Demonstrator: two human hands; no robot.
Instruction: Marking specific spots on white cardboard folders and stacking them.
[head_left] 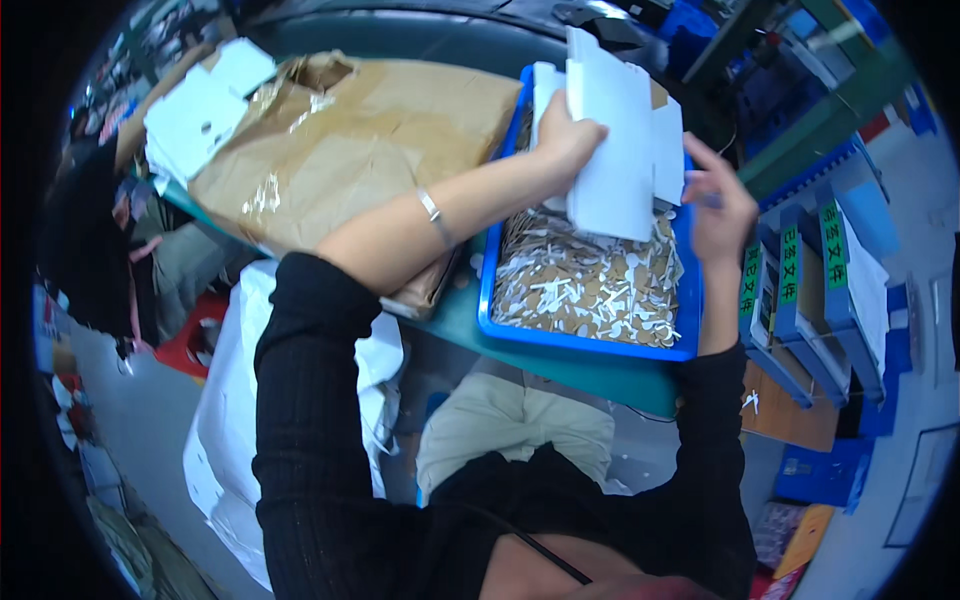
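Observation:
My left hand (566,140) grips a flat white die-cut cardboard blank (618,150) and holds it over a blue plastic tray (585,345). The tray is full of small white and brown cardboard scraps (585,285). My right hand (722,205) is at the blank's right edge, fingers curled against it. A thin bracelet sits on my left wrist (432,213). Both sleeves are black.
A large crumpled brown paper package (370,140) lies left of the tray on the green table (600,380), with more white blanks (200,115) beyond it. Blue file boxes (810,300) stand on the right. A white bag (225,430) hangs at lower left.

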